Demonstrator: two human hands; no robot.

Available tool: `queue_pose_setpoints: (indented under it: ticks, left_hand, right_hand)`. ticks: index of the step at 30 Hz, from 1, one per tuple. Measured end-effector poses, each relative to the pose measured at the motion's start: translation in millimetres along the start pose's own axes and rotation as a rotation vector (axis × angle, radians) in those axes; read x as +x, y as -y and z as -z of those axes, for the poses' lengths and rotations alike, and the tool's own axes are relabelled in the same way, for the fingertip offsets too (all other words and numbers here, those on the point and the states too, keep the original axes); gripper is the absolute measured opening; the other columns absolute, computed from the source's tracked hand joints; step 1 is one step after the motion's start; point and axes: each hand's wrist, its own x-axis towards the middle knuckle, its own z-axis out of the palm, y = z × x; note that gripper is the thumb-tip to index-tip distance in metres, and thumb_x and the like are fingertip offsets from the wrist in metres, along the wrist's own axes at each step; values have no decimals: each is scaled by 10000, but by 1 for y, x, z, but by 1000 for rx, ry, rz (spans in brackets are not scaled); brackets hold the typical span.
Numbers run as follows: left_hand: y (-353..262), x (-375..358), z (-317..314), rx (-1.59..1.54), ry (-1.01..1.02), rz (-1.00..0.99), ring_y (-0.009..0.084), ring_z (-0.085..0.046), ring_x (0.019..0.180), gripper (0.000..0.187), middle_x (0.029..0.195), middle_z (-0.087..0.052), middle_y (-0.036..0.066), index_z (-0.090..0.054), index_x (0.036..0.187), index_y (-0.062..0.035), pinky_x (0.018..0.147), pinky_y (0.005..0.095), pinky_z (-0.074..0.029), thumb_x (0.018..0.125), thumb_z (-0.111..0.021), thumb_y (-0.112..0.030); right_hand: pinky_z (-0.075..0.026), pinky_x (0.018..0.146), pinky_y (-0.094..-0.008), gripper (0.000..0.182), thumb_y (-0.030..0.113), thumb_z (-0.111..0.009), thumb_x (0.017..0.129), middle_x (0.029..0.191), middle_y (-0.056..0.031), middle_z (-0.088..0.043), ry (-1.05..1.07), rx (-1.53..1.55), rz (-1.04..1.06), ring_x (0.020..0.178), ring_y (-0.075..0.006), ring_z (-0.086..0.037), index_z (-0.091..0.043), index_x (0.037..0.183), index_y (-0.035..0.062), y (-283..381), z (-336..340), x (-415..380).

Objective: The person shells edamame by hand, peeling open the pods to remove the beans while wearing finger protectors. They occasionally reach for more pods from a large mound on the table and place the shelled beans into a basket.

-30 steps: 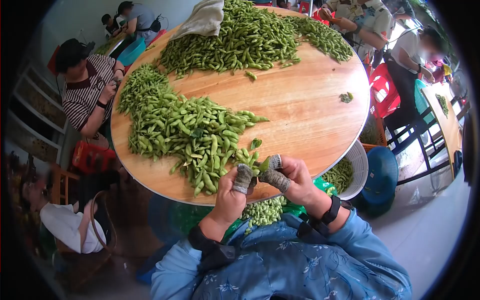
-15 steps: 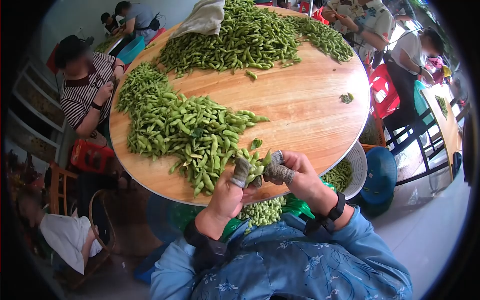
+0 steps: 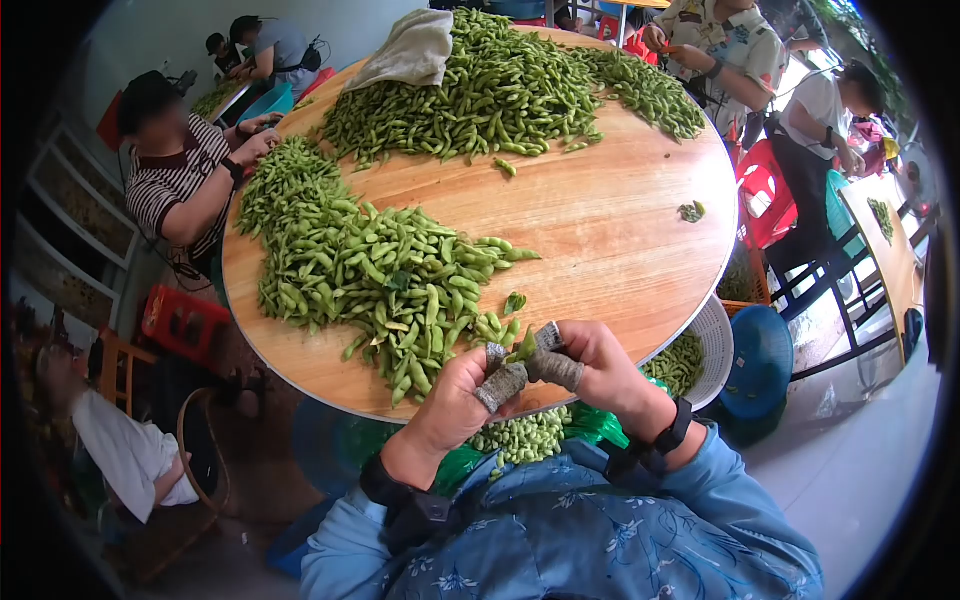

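Green soybean pods [image 3: 420,290] lie in a wide pile on the left and near part of the round wooden table [image 3: 610,230]. My left hand [image 3: 465,390] and my right hand [image 3: 595,370] meet over the table's near edge, with grey cloth covers on some fingers. Between the fingertips of both hands is a green pod [image 3: 523,345], pinched from each side. Below my hands, shelled beans [image 3: 525,436] lie in a green plastic bag [image 3: 598,425] at my lap.
A larger pod heap [image 3: 480,100] with a grey cloth [image 3: 410,48] on it covers the far side. A white basket [image 3: 712,350] of pods and a blue basin [image 3: 757,360] stand right. People sit or stand around, one in stripes [image 3: 180,170] at the table's left.
The several pods between my hands are down to one visible pod. My hands have come slightly lower in view. The person in stripes has reached to the pods at the table's left edge.
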Motion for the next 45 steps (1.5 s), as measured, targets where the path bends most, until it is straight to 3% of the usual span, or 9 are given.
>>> queue_pose_setpoints:
  ticks: [2, 9, 16, 21, 32, 34, 37, 40, 45]
  left_hand:
    - [-1, 1, -3, -45, -14, 5, 30, -435, 534, 93, 653, -497, -24, -540, 873, -39, 438, 154, -298, 840, -524, -124]
    - [3, 1, -4, 40, -87, -81, 10, -380, 521, 169, 643, -465, -48, -536, 902, -29, 463, 144, -285, 806, -489, -160]
    - [11, -1, -6, 151, -102, -158, 33, -416, 713, 138, 813, -497, -7, -485, 942, 15, 619, 177, -365, 837, -425, -51]
    - [12, 1, -7, 202, -122, -175, 23, -414, 637, 213, 775, -490, -29, -494, 1038, -23, 560, 158, -335, 851, -410, -82]
    - [14, -1, -7, 40, -64, -90, 26, -432, 640, 197, 793, -511, -20, -501, 1029, -32, 568, 160, -356, 838, -454, -45]
    - [15, 0, -5, 89, -72, -120, 39, -460, 711, 112, 779, -521, -5, -511, 930, 4, 618, 194, -394, 832, -458, -5]
    - [20, 3, -4, 215, -59, -191, 28, -454, 725, 202, 837, -513, -18, -490, 1011, -14, 642, 168, -383, 818, -431, -6]
    - [22, 3, -7, 276, -75, -264, 39, -457, 728, 203, 820, -509, -15, -498, 958, -3, 654, 182, -395, 790, -386, 19]
    - [16, -2, -13, 264, -51, -191, 55, -486, 756, 203, 812, -531, -1, -504, 891, 6, 670, 202, -412, 752, -360, 36]
  right_hand:
    - [-427, 642, -231, 109, 59, -565, 800, 754, -29, -577, -34, -334, 60, 708, -78, -508, -562, 864, -28, 5, -3, -3]
    - [-397, 519, -296, 96, 10, -590, 741, 612, -113, -468, -57, -736, 315, 598, -107, -461, -535, 805, -37, 7, -12, -7]
    - [-423, 576, -225, 132, 80, -566, 816, 717, -26, -563, -175, -386, 40, 687, -53, -488, -552, 863, -43, 0, -11, -9]
    - [-431, 650, -219, 122, 82, -579, 812, 774, -23, -580, -165, -115, -65, 730, -64, -519, -555, 850, -31, -2, -2, -8]
    - [-434, 638, -215, 116, 78, -569, 818, 771, -13, -582, -168, -200, 2, 707, -63, -517, -561, 848, -34, 0, -2, -12]
    - [-432, 622, -213, 118, 76, -568, 820, 765, -10, -582, -158, -210, 28, 695, -60, -512, -562, 840, -39, 0, -5, -12]
    - [-414, 563, -232, 113, 66, -591, 789, 695, -38, -573, -168, -306, 48, 638, -81, -507, -567, 827, -38, 2, -8, -16]
    - [-391, 520, -261, 105, 52, -610, 745, 629, -86, -527, -114, -586, 203, 585, -119, -500, -570, 809, -21, 0, -5, -18]
    - [-390, 501, -326, 98, 19, -618, 680, 616, -146, -504, -74, -751, 311, 551, -276, -516, -555, 752, 0, 5, -7, -24]
